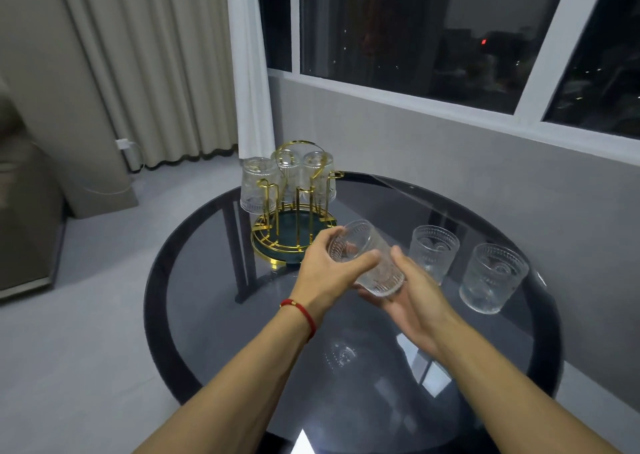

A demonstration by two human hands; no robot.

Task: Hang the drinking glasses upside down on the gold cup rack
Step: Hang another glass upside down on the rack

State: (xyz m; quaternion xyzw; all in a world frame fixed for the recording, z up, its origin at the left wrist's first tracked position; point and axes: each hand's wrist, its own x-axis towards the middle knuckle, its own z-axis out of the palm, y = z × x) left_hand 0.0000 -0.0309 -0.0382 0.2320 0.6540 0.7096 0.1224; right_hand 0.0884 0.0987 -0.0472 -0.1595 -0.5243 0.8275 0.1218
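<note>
The gold cup rack (296,242) with a green base stands at the far left of the round glass table (194,301). Three clear patterned glasses hang upside down on it: one at the left (255,184), one at the back (286,163), one at the right (320,176). Both hands hold a fourth glass (369,259) tilted on its side above the table, its mouth toward the rack. My left hand (325,273) grips it near the rim and my right hand (412,291) supports its base. Two more glasses stand upright on the table to the right, the nearer-to-centre one (433,251) and the outer one (491,277).
A grey wall and a window sill run close behind the table on the right. Curtains hang at the back left, with a wall plug and cable near the floor. Open floor lies to the left of the table.
</note>
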